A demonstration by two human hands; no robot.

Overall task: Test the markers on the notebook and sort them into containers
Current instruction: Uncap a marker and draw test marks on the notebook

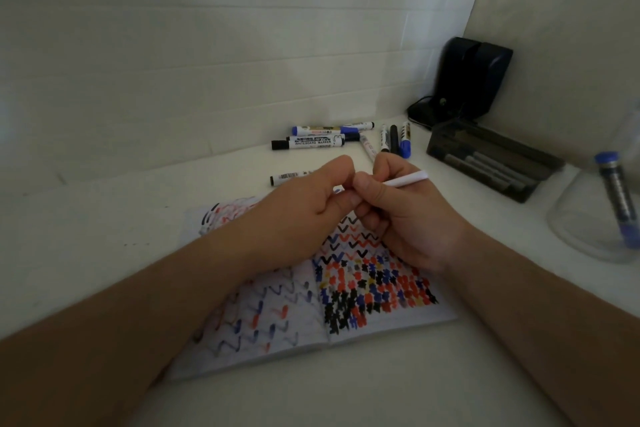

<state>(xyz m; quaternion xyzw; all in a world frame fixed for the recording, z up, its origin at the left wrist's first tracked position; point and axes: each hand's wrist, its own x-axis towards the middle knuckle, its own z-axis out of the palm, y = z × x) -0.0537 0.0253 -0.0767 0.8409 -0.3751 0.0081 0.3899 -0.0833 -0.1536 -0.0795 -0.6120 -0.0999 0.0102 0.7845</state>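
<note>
Seemingly mid-test, a person holds a slim white marker in the air just above an open notebook that lies flat on a pale bench. The marker looks light, rigid and smooth, probably plastic; it should handle easily but could slip or roll if set down loosely. The middle of the barrel looks the safest place to hold it, with the cap end taken between fingertips for pulling or pushing.

The right hand has its fingers curled around the marker's barrel, whose white back end sticks out past the thumb toward the right. The left hand is curled too, its fingertips meeting the right hand at the marker's near end, seemingly pinching the cap or tip; that end is hidden between the fingers, so it is unclear whether the cap is on or off.

The notebook's pages are covered with zigzags and blotches in black, blue and red. Behind the hands, several whiteboard markers lie loose on the bench near the wall. To the right is a dark tray holding a few markers, and at the far right a clear glass jar with one blue marker leaning inside. A black device stands in the corner.
</note>
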